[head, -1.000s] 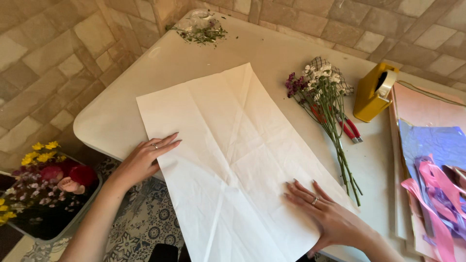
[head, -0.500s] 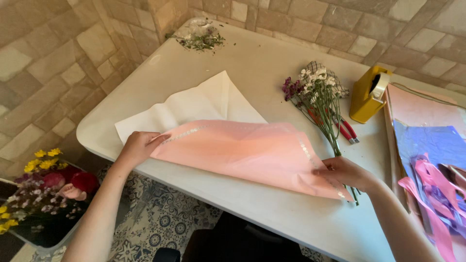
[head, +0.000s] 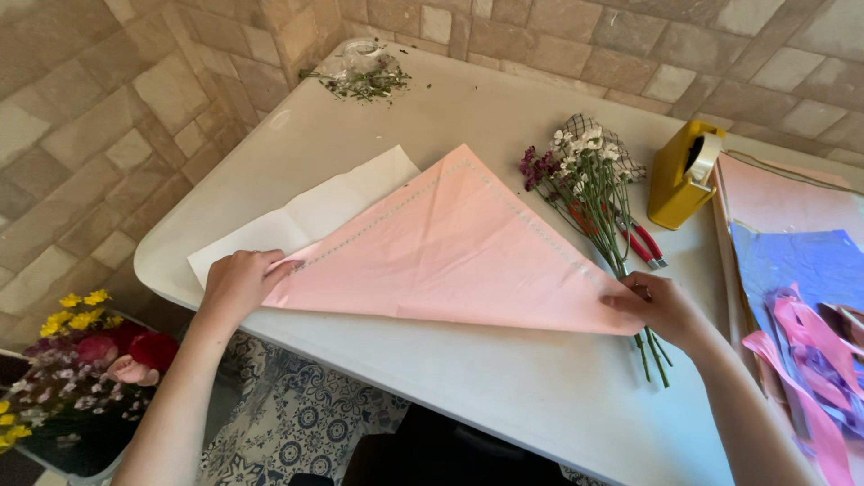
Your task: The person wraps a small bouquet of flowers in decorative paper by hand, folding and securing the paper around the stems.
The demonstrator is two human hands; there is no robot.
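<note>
On the white worktop (head: 504, 396), a pink wrapping sheet (head: 450, 252) folded into a triangle lies over a white sheet (head: 306, 216) near the front edge. The left hand (head: 236, 286) pinches its left corner with curled fingers. The right hand (head: 661, 306) pinches the right corner beside the flower bunch (head: 589, 180).

Florist's worktable: cut flowers (head: 585, 175), wrapping paper (head: 450, 252), ribbons (head: 810, 351).
</note>
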